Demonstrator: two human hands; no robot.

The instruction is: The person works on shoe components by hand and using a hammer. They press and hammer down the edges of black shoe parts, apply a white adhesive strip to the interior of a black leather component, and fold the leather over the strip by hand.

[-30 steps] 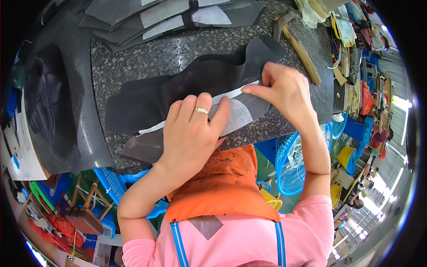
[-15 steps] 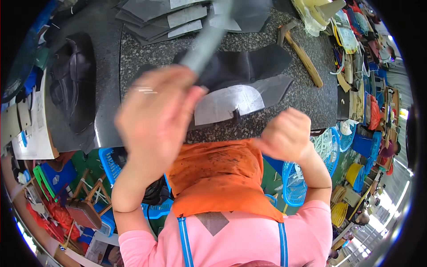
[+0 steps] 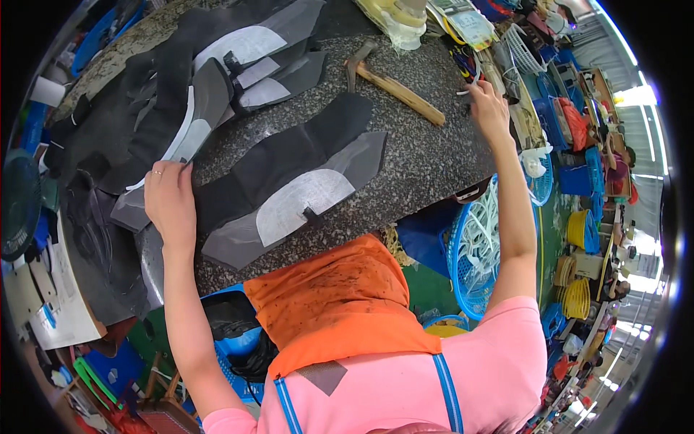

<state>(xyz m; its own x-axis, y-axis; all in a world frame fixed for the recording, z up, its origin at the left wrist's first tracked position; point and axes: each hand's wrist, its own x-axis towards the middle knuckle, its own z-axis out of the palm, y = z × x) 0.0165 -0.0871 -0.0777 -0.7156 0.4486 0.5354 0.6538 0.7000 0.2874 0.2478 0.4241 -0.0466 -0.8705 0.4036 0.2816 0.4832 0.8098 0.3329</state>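
Note:
My left hand [image 3: 172, 199] is at the left of the dark stone worktop, its fingers closed on the near end of a grey piece of sheet material [image 3: 207, 98] with a pale strip [image 3: 182, 134] along its edge. At the right edge of the worktop, my right hand [image 3: 491, 114] has its fingers drawn together beside a thin white curved item [image 3: 477, 69]; what they hold, if anything, is hidden. Between my hands lies a black shoe-upper-like piece [image 3: 282, 155], with a grey piece bearing a white half-round patch [image 3: 307, 202] along its near side.
A wooden-handled hammer [image 3: 401, 94] lies beyond the black piece. More grey pieces with white patches [image 3: 271, 72] overlap at the back left. A black leather piece [image 3: 97, 224] rests at far left. Below the right edge stands a blue basket [image 3: 455, 267] of white strips.
My left hand has moved left and down onto the worktop with the pale strip. My right hand has reached out to the far right edge. The view has turned, too.

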